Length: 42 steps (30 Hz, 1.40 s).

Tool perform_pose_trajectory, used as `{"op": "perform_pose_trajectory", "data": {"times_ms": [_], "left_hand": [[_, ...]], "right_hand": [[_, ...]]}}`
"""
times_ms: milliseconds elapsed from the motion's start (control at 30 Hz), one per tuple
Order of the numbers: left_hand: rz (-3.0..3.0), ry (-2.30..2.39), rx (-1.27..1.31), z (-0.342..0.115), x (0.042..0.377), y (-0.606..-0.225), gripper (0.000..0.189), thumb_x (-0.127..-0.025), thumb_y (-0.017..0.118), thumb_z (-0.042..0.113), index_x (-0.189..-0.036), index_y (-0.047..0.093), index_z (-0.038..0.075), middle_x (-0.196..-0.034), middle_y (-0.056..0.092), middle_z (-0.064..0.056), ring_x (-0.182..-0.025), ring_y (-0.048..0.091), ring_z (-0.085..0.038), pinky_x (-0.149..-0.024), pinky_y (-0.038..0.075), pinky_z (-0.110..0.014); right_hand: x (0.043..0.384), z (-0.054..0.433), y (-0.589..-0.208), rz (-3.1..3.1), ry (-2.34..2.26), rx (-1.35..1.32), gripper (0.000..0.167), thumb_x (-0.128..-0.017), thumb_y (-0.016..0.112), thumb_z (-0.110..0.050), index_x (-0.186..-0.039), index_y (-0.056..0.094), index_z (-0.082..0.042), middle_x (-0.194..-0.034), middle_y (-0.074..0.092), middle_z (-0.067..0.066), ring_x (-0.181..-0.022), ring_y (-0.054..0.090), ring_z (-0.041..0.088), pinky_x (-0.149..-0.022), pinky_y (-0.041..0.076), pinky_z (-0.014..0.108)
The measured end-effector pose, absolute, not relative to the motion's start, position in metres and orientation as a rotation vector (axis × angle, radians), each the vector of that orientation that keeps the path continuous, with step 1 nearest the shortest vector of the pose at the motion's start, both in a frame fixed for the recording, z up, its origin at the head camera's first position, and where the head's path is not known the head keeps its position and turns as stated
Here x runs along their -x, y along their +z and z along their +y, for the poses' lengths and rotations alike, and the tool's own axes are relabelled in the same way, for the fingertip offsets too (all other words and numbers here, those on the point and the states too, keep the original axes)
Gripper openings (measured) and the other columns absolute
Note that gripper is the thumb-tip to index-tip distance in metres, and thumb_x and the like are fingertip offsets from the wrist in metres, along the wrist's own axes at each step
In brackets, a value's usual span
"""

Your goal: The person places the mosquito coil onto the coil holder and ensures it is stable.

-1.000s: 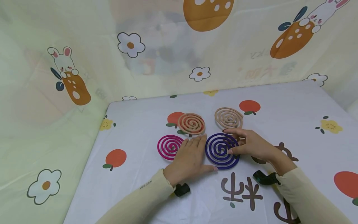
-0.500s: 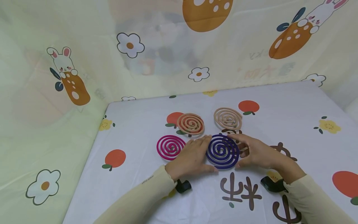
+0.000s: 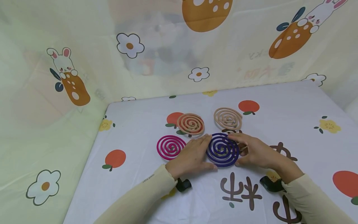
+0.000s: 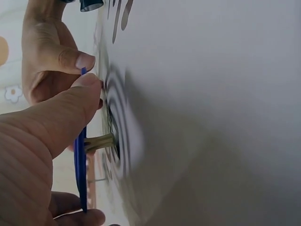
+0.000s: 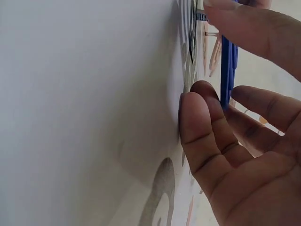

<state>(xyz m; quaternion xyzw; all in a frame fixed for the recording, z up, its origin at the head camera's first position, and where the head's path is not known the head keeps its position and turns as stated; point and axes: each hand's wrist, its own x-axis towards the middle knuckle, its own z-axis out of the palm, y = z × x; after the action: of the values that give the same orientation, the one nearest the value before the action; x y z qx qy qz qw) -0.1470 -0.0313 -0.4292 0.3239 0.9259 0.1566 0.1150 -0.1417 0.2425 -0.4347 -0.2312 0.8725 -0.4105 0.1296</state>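
A dark blue mosquito coil [image 3: 221,147] sits between both hands at the middle of the table. The left wrist view shows the coil edge-on, a little above the tabletop, with a small brownish stand [image 4: 100,142] beneath its centre. My left hand [image 3: 190,156] holds the coil's left rim, thumb toward the near side and fingertips at the far side. From the right, my right hand [image 3: 258,151] grips the opposite rim with thumb and index finger; its other fingers curl beneath, close to the table. A pink coil [image 3: 171,147] lies partly behind the left hand.
Two tan coils, one on the left [image 3: 191,124] and one on the right [image 3: 228,119], lie farther back on the white patterned tablecloth [image 3: 134,186]. A printed cloth wall [image 3: 165,84] rises behind the table and along its left side.
My right hand has drawn back from over the blue coil to its right rim. My left hand has shifted slightly right onto the left rim. The coil has tilted slightly.
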Motion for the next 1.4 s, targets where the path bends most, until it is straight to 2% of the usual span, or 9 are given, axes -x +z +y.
{"op": "perform_pose_trajectory", "data": {"times_ms": [300, 533, 767, 933, 1233, 1400], "left_hand": [[2.725, 0.471, -0.959, -0.03, 0.15, -0.433, 0.11, -0.085, 0.081, 0.059, -0.165, 0.026, 0.007, -0.169, 0.032, -0.012, -0.156, 0.03, -0.023, -0.127, 0.023, -0.042], [2.696, 0.477, -0.924, -0.031, 0.148, -0.432, 0.109, -0.085, 0.081, 0.059, -0.165, 0.027, 0.008, -0.168, 0.034, -0.011, -0.156, 0.031, -0.021, -0.127, 0.022, -0.044], [2.701, 0.462, -0.955, -0.033, 0.146, -0.432, 0.107, -0.086, 0.079, 0.06, -0.164, 0.028, 0.007, -0.166, 0.038, -0.012, -0.154, 0.034, -0.021, -0.127, 0.024, -0.046], [2.708, 0.444, -0.977, -0.033, 0.146, -0.433, 0.106, -0.087, 0.077, 0.062, -0.164, 0.029, 0.007, -0.166, 0.039, -0.013, -0.154, 0.035, -0.022, -0.126, 0.025, -0.047], [2.706, 0.43, -0.932, -0.032, 0.147, -0.43, 0.104, -0.087, 0.077, 0.061, -0.164, 0.029, 0.01, -0.168, 0.035, -0.013, -0.156, 0.032, -0.022, -0.128, 0.02, -0.046], [2.722, 0.401, -0.939, -0.031, 0.149, -0.431, 0.102, -0.088, 0.075, 0.062, -0.164, 0.03, 0.01, -0.168, 0.034, -0.013, -0.155, 0.032, -0.023, -0.128, 0.021, -0.045]], "right_hand": [[0.144, 0.244, -0.435, 2.557, -1.184, 0.696, 0.092, -0.071, 0.092, -0.001, -0.152, 0.048, 0.004, -0.151, 0.048, 0.027, -0.101, 0.067, 0.022, -0.08, 0.061, 0.03], [0.143, 0.244, -0.434, 2.482, -1.224, 0.678, 0.094, -0.072, 0.092, 0.0, -0.153, 0.045, 0.003, -0.151, 0.045, 0.03, -0.105, 0.067, 0.027, -0.081, 0.061, 0.03], [0.142, 0.237, -0.432, 2.51, -1.148, 0.688, 0.1, -0.07, 0.097, -0.012, -0.154, 0.046, 0.0, -0.154, 0.044, 0.028, -0.109, 0.063, 0.029, -0.081, 0.059, 0.03], [0.142, 0.236, -0.432, 2.541, -1.088, 0.695, 0.096, -0.069, 0.098, -0.018, -0.151, 0.05, 0.001, -0.154, 0.043, 0.028, -0.111, 0.063, 0.031, -0.08, 0.059, 0.03], [0.146, 0.234, -0.433, 2.586, -1.042, 0.685, 0.089, -0.069, 0.098, -0.022, -0.145, 0.058, 0.001, -0.156, 0.041, 0.029, -0.11, 0.065, 0.032, -0.081, 0.059, 0.032], [0.148, 0.234, -0.434, 2.622, -1.027, 0.721, 0.089, -0.068, 0.098, -0.023, -0.144, 0.059, 0.002, -0.155, 0.043, 0.028, -0.103, 0.065, 0.026, -0.079, 0.058, 0.03]]}}
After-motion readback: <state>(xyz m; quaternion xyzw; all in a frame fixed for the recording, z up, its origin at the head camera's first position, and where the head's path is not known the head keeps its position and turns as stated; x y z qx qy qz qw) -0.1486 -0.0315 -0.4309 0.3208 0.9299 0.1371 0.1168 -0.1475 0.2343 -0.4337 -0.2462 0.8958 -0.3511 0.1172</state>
